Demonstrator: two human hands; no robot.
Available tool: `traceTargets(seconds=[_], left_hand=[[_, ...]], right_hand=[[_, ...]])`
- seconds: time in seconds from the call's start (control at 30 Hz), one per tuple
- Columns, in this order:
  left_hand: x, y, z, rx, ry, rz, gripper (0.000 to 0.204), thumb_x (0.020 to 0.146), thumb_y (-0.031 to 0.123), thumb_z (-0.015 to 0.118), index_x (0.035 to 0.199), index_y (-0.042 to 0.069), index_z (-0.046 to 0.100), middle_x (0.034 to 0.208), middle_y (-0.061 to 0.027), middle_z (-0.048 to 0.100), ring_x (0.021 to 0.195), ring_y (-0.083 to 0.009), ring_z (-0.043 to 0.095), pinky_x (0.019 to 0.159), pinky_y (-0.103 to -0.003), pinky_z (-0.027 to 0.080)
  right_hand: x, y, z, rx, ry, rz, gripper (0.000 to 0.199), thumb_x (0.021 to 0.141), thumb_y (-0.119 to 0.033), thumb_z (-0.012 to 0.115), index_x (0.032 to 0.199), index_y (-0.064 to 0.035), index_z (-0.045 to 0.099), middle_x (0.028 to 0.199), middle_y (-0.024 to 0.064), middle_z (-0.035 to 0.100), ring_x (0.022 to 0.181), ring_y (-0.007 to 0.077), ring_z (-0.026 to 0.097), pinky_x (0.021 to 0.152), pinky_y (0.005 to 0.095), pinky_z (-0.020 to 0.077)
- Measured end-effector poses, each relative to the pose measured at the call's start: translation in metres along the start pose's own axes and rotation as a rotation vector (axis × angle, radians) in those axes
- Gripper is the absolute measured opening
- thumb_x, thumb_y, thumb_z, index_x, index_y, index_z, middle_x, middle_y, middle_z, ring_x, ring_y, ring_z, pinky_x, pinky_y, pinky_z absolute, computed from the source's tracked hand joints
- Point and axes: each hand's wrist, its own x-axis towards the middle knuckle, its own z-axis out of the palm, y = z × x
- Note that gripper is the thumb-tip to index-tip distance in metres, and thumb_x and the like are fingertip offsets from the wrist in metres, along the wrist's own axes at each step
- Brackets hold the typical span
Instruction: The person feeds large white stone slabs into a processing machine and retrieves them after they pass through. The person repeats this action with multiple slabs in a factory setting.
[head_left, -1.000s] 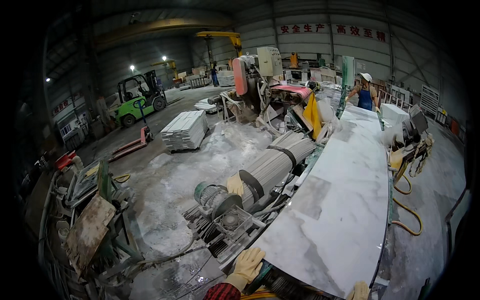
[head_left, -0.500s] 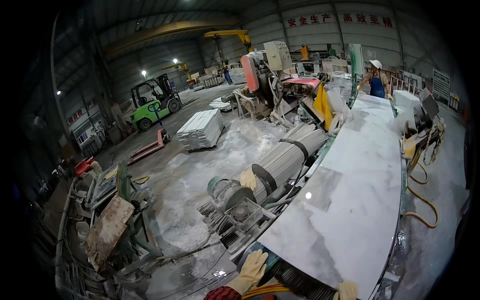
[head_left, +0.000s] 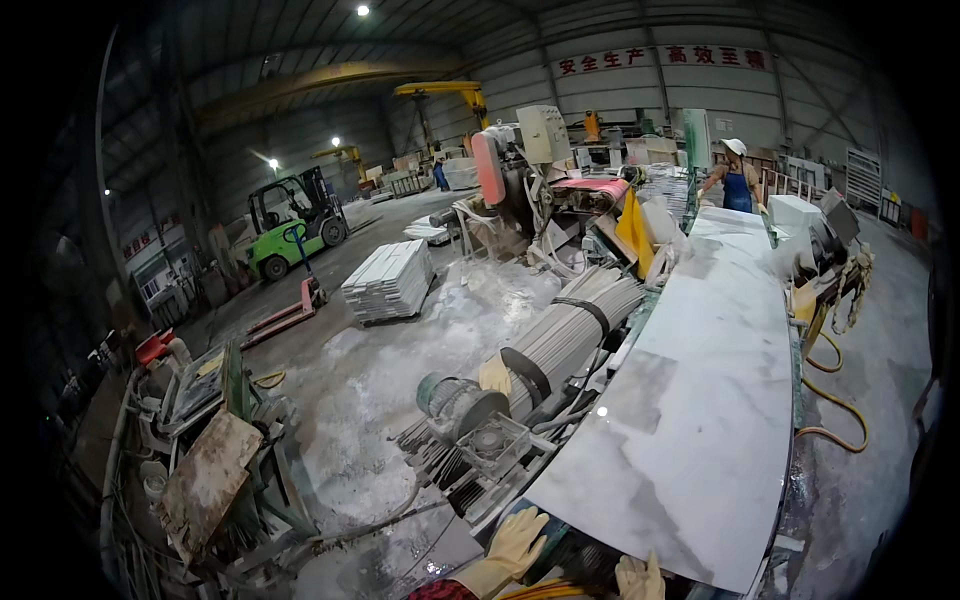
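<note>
My left hand [head_left: 515, 548], in a cream rubber glove, is at the lower edge with its fingers stretched out. It is beside the dark green frame just short of the slab's near left corner and holds nothing. To its right, my right hand [head_left: 640, 578], gloved alike, has its fingers extended and apart near the slab's near edge. The bottom of the picture cuts it off. A long polished stone slab [head_left: 665, 440], white with grey patches, lies on the conveyor line and runs away from me.
A motor [head_left: 462, 408] and a strapped bundle of grey strips [head_left: 570, 325] stand left of the slab. At its far end is a co-worker [head_left: 738, 185] in a blue apron. A yellow hose [head_left: 850, 415] lies right. Stacked slabs [head_left: 390, 282] and a green forklift [head_left: 290, 232] are farther left.
My right hand has moved left, off the slab's near edge. The slab has shifted slightly away from me. My left hand's fingers have lifted a little. The view has tilted slightly.
</note>
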Motion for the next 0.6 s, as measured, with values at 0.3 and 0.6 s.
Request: traceTargets(seconds=[0.3,0.6], left_hand=[[0.025,-0.018,-0.006,-0.272,-0.051,0.302,0.042,0.103,0.015,0.07,0.142,-0.001,0.065,0.14,-0.0281,0.065,0.128,-0.0482,0.062,0.112,-0.055,0.047],[0.093,0.01,0.022,-0.279,-0.497,0.489,0.057,0.105,0.03,0.068,0.155,0.005,0.056,0.156,-0.0262,0.056,0.141,-0.0474,0.054,0.12,-0.056,0.041]], right_hand=[[-0.042,0.002,0.064,0.219,0.206,-0.15,0.058,0.112,-0.041,0.067,0.148,0.0035,0.057,0.135,0.0173,0.068,0.12,0.0324,0.071,0.103,0.048,0.0641],[-0.16,0.096,-0.04,0.055,0.119,-0.159,0.055,0.112,-0.035,0.067,0.154,-0.0026,0.051,0.151,0.0159,0.061,0.131,0.0335,0.064,0.117,0.0518,0.0536]])
